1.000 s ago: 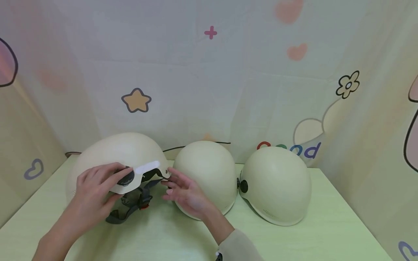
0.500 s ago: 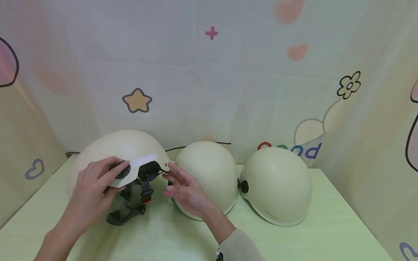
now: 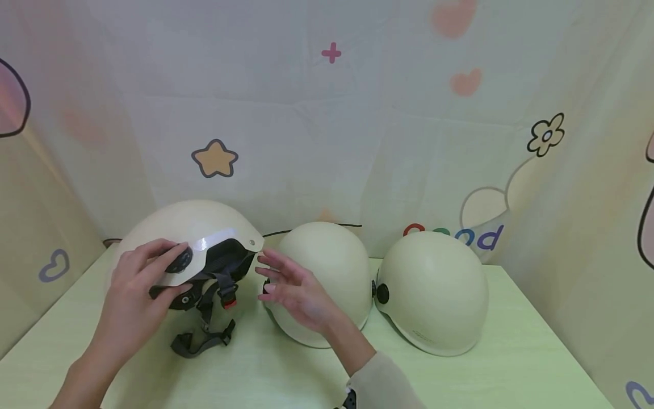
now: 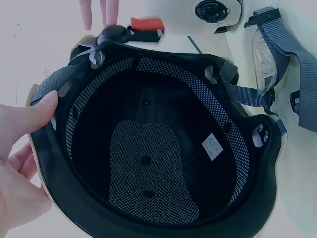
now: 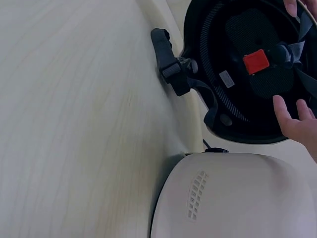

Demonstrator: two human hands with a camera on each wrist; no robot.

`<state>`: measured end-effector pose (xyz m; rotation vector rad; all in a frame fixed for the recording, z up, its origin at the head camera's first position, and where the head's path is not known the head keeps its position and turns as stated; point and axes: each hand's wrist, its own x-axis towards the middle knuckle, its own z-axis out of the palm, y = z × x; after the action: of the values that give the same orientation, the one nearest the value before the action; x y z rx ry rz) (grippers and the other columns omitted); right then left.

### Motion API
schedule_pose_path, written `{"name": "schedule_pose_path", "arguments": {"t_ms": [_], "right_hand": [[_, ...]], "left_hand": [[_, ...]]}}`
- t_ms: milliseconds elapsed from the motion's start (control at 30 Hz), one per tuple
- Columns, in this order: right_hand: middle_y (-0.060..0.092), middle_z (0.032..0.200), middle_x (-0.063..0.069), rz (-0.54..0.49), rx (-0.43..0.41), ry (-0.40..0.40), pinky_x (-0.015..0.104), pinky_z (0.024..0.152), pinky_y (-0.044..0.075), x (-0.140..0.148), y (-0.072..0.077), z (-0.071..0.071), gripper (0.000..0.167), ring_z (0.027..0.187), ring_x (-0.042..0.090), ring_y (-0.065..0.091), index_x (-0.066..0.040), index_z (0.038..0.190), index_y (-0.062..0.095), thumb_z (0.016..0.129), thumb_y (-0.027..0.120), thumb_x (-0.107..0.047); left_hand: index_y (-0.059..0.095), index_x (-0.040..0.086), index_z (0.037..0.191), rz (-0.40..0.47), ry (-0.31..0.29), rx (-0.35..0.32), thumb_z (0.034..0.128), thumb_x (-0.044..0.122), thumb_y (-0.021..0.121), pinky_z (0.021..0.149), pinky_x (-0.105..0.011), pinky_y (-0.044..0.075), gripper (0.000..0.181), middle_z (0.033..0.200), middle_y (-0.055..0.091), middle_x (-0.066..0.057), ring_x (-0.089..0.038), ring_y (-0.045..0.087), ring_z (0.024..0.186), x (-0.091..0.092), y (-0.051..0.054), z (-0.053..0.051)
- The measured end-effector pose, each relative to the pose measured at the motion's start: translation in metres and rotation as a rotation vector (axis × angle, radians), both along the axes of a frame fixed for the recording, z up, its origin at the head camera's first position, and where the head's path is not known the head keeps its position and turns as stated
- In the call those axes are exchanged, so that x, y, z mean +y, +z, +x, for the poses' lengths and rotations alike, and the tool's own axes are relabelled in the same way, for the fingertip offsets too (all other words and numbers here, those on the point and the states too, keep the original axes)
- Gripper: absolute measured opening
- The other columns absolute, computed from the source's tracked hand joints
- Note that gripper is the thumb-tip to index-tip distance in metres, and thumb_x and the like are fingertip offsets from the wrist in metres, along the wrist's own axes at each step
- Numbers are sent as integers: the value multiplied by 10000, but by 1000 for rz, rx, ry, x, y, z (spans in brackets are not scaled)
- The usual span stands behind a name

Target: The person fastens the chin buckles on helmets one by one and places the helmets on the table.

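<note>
A cream helmet (image 3: 199,218) is tilted up at the left of the table, its black padded inside (image 4: 148,148) facing the left wrist camera. My left hand (image 3: 138,284) grips its near rim beside the round black vent, thumb on the inner edge. My right hand (image 3: 301,289) is held near the helmet's right end, fingers spread and extended; whether the fingertips touch it I cannot tell. Dark chin straps (image 3: 204,343) hang from the helmet, with a red buckle (image 5: 256,62) on one of them.
A second cream helmet (image 3: 327,255) stands right behind my right hand. Beside it sits a third cream helmet (image 3: 434,289). All are on a pale green table (image 3: 511,363), with a printed curtain (image 3: 286,142) behind and at both sides.
The left helmet has been tilted further up, its right end rising and more of its dark inside and straps showing. My left hand has risen slightly with it; my right hand has shifted slightly right.
</note>
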<state>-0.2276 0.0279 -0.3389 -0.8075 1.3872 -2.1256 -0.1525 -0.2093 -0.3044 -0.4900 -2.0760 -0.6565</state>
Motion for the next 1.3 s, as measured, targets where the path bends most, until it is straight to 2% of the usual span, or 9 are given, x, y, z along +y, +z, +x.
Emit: {"name": "schedule_pose_path", "arguments": {"t_ms": [267, 433, 600, 700, 833, 933, 1033, 1200, 1300], "right_hand": [[368, 1368, 152, 46, -5, 15, 442, 929, 413, 6, -5, 0, 584, 1256, 339, 353, -60, 1408, 313, 869, 465, 106], [357, 1356, 224, 76, -22, -14, 429, 910, 431, 11, -13, -1, 553, 1216, 347, 403, -50, 1397, 330, 879, 462, 91], [400, 1311, 231, 107, -7, -39, 492, 923, 403, 13, -20, -1, 525, 1161, 324, 460, 2, 1378, 333, 878, 475, 80], [404, 1303, 250, 154, 23, -68, 488, 922, 406, 12, -25, -1, 523, 1141, 315, 472, 32, 1365, 336, 865, 477, 92], [439, 1292, 225, 276, 65, -114, 381, 895, 446, 10, -32, 3, 518, 1143, 315, 479, 13, 1347, 389, 847, 499, 91], [490, 1258, 182, 370, 107, -139, 304, 861, 458, 8, -38, 6, 485, 1128, 314, 494, -9, 1315, 448, 844, 537, 66], [516, 1244, 150, 435, 153, -149, 268, 843, 456, 6, -42, 9, 447, 1119, 313, 498, -23, 1289, 481, 853, 560, 34], [514, 1253, 139, 456, 203, -130, 240, 836, 451, 6, -45, 10, 429, 1133, 320, 486, -11, 1284, 478, 865, 568, 8], [517, 1247, 146, 459, 232, -129, 227, 827, 452, 6, -47, 11, 425, 1131, 333, 487, 3, 1275, 481, 861, 577, 12]], "left_hand": [[625, -46, 1096, 110, 57, -25, 514, -154, 802, 780, -141, 256, 617, 1099, 528, -168, -288, 400, 971, -7, -4, 1], [588, 14, 1187, 292, 97, -161, 604, -132, 776, 847, -23, 264, 630, 1185, 473, -26, -127, 344, 1113, -15, -11, 3], [504, 75, 1299, 442, 127, -315, 755, -8, 722, 935, -82, 286, 592, 1276, 379, 54, -10, 316, 1106, -23, -22, 5], [481, 120, 1330, 478, 146, -355, 798, 63, 701, 972, -134, 293, 579, 1282, 375, 22, 5, 338, 1057, -24, -26, 5], [474, 140, 1339, 538, 173, -388, 817, 86, 686, 969, -158, 322, 566, 1271, 380, -7, 12, 363, 1020, -23, -27, 4], [474, 137, 1339, 560, 198, -404, 821, 96, 684, 952, -149, 338, 560, 1277, 384, -47, 14, 372, 1005, -24, -27, 4], [481, 118, 1331, 537, 203, -396, 823, 105, 684, 931, -118, 336, 547, 1277, 395, -89, 32, 368, 994, -26, -26, 3], [488, 126, 1325, 464, 232, -392, 845, 160, 664, 861, -54, 333, 512, 1282, 426, -124, 28, 359, 962, -34, -27, 4], [484, 134, 1329, 457, 243, -411, 863, 185, 643, 837, -42, 338, 495, 1294, 422, -131, 16, 356, 954, -40, -28, 4]]}}
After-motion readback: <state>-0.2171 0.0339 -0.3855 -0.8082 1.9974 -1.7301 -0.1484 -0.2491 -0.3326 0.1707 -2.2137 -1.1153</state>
